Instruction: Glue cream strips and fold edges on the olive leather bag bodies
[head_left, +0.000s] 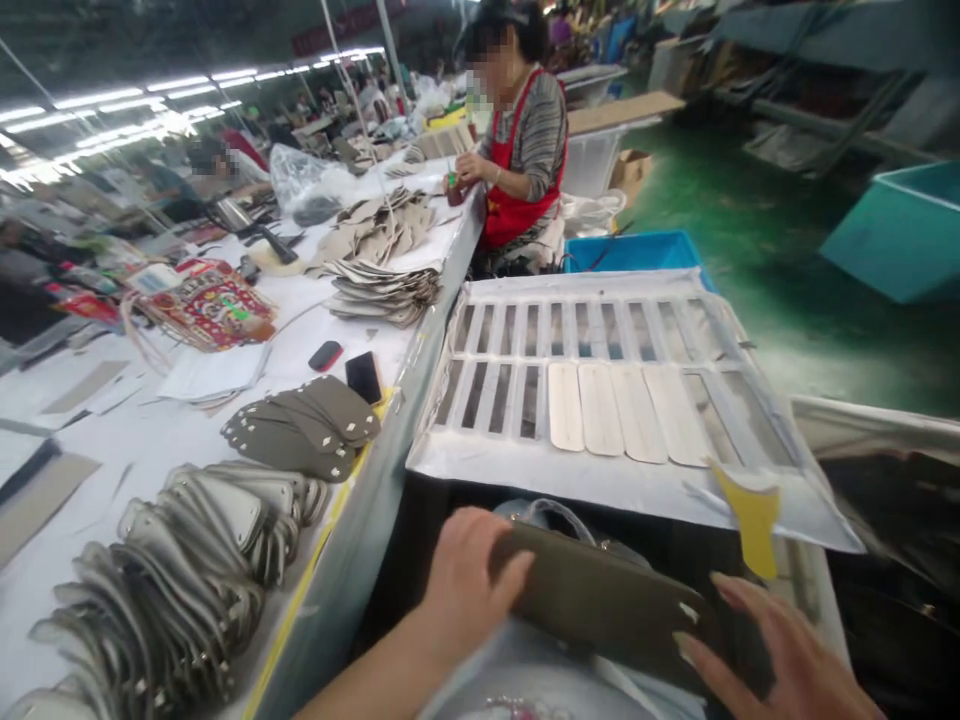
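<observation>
A long olive-brown leather-like panel point(600, 590) spans the space between my hands, low in the view. My left hand point(469, 570) grips its left end, thumb on the near face. Around the right end curves my right hand point(780, 650), thumb on the near side and a finger over the top edge. A small pale diamond-shaped mark or hole shows near that end. Just beyond the panel stands a white slotted rack point(487, 445) with several cream strips point(634, 410) lying on it. A yellow scraper-like piece point(757, 520) rests on its front edge.
On the white table point(300, 330) at left lie a row of stacked curved pieces point(157, 590), flat olive pieces point(304, 425), a phone point(364, 378) and more grey stacks point(386, 290). A co-worker in a red apron point(517, 170) sits beyond. Blue bin point(637, 250) behind the rack.
</observation>
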